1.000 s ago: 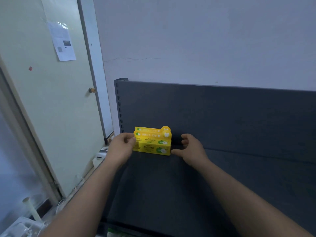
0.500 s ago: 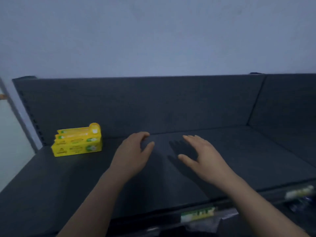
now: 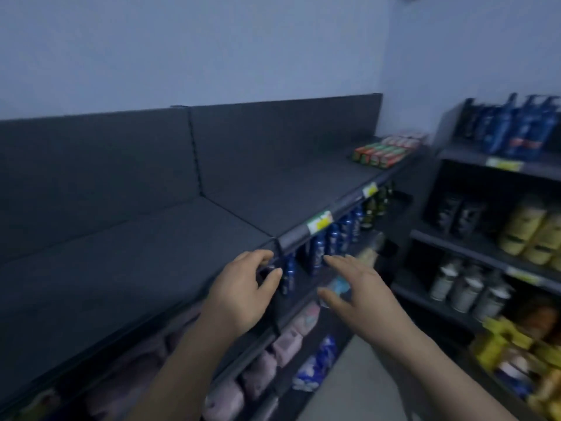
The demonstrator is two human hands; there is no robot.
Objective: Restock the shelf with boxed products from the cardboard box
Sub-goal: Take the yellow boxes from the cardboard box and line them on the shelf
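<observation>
Top shelf: dark grey, against pale wall.
Boxed products: lying in a row at its far right end.
Left hand: empty, loosely curled, at shelf front edge.
Right hand: empty, fingers spread, beside left.
Side rack: blue bottles on top.

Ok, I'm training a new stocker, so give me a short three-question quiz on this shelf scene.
1. True or false: the left hand or the right hand holds a product box.
2. Where on the top shelf do the red-and-green boxes lie? A) near end B) far right end C) middle
3. Fill in: the cans on the tier below are ___ in colour.
Key: 1 false; 2 B; 3 blue.
</observation>
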